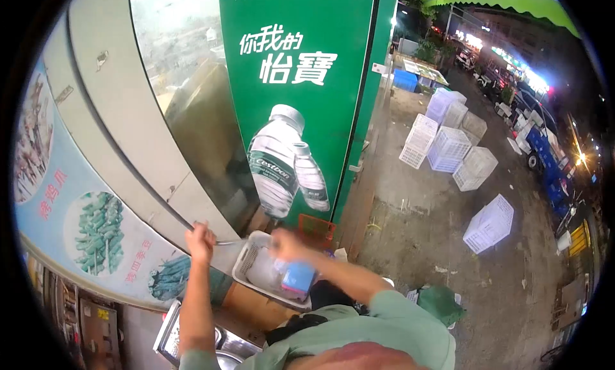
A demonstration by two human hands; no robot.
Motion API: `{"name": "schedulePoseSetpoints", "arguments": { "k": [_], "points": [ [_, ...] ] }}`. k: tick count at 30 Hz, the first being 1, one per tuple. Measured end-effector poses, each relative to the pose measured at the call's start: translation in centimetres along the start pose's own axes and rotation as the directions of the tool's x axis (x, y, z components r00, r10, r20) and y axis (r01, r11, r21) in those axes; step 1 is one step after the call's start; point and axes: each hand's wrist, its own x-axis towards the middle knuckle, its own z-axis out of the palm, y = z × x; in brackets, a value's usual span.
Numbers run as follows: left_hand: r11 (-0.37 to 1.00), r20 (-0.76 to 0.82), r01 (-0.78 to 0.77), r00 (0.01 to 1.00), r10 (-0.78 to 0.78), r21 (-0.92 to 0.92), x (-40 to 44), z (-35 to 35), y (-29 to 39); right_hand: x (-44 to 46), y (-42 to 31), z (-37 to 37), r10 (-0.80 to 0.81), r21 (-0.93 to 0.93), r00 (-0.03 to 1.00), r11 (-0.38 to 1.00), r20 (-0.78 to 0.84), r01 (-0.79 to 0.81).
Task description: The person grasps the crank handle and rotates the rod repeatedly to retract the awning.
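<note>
My left hand (201, 240) is raised at the lower end of the pale panel, its fingers closed around something I cannot make out, beside a thin metal rod or edge (229, 242). My right hand (286, 245) is blurred by motion over a white plastic basket (241, 267); its fingers are smeared. Inside the basket lie a blue package (298, 277) and whitish, bag-like contents. The basket stands on a brown surface (256, 304) in front of me, below the green panel with printed bottles (275, 165).
A food banner (70, 197) runs along the left. Metal trays (168, 328) stand at my lower left. White crates (448, 149) are stacked on the ground at the right, with one crate (490, 224) lying nearer. A green bag (439, 305) is beside me.
</note>
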Motion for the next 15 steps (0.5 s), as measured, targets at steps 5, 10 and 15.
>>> {"name": "schedulePoseSetpoints", "arguments": {
  "k": [5,10,15],
  "points": [
    [0.915,0.54,-0.172,0.84,-0.058,0.366,-4.8,9.5,-7.6,-4.3,-4.2,11.4,-0.399,0.272,0.774,0.915,0.492,0.299],
    [0.974,0.337,0.117,0.924,-0.179,0.195,-9.1,5.1,0.3,6.2,2.4,-1.1,-0.05,-0.035,0.985,0.998,0.167,0.057],
    [0.943,0.001,0.09,0.995,-0.096,0.32,1.9,-2.6,0.3,-4.6,0.1,11.5,-0.174,0.19,0.88,0.977,0.441,0.098]
  ]
}}
